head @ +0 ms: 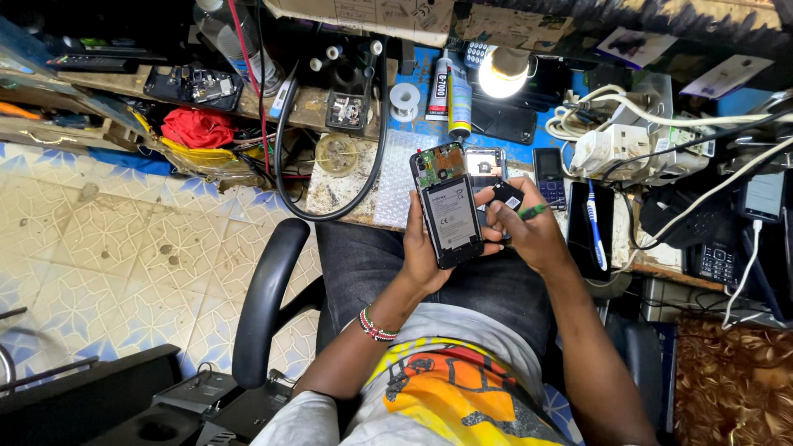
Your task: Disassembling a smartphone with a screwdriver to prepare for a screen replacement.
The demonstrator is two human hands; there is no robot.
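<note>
- Black and grey, the opened phone [447, 208] sits upright in my left hand [423, 252], back cover off, battery and green circuit board at the top exposed.
- My left hand is closed around the phone's lower half, fingers wrapped at its left edge, held over my lap just in front of the workbench [355, 186].
- My right hand [533, 235] is pinched shut on a small black part [505, 196] beside the phone's upper right edge; a green-handled tool [533, 211] also lies across those fingers.
- To do this well, I judge the phone should stay level and steady in the left palm, thumb clear of the board.
- I would keep the black part square to the phone's edge and press lightly; the exposed board looks easy to scratch.
- The lamp [501, 73] shines from the bench ahead, so tilting the phone toward it should help.
- A second opened phone [484, 165] lies on the bench just behind, with a keypad phone [549, 177] and a blue toothbrush [595, 227] to its right.
</note>
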